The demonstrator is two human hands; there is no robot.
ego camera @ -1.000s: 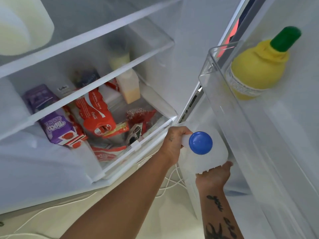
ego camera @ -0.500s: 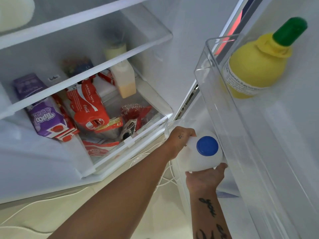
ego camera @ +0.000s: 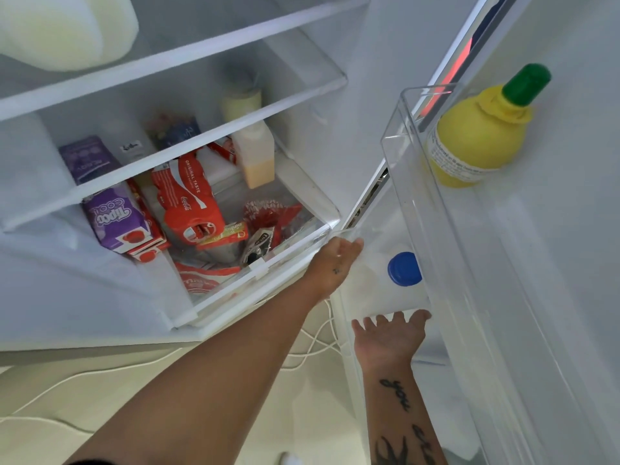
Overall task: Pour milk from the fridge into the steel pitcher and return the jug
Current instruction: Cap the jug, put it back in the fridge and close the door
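Milk jug of white translucent plastic, blue cap on, sits in the lower door shelf, right of centre. Left hand lies on its far-left side with fingers hidden, so I can't tell its grip. Right hand is splayed at its near wall, holding nothing. It is probably heavy and cold-slick, so the handle looks the best hold. Clear upper door bin overhangs closely, so open room lies toward frame bottom.

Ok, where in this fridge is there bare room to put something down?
Top shelf, right of the big white container, is bare. The door bin has room beside the lemon juice bottle. The bottom drawer is crowded: Coca-Cola pack, purple carton, packets. Below the bin, the milk jug takes the space.
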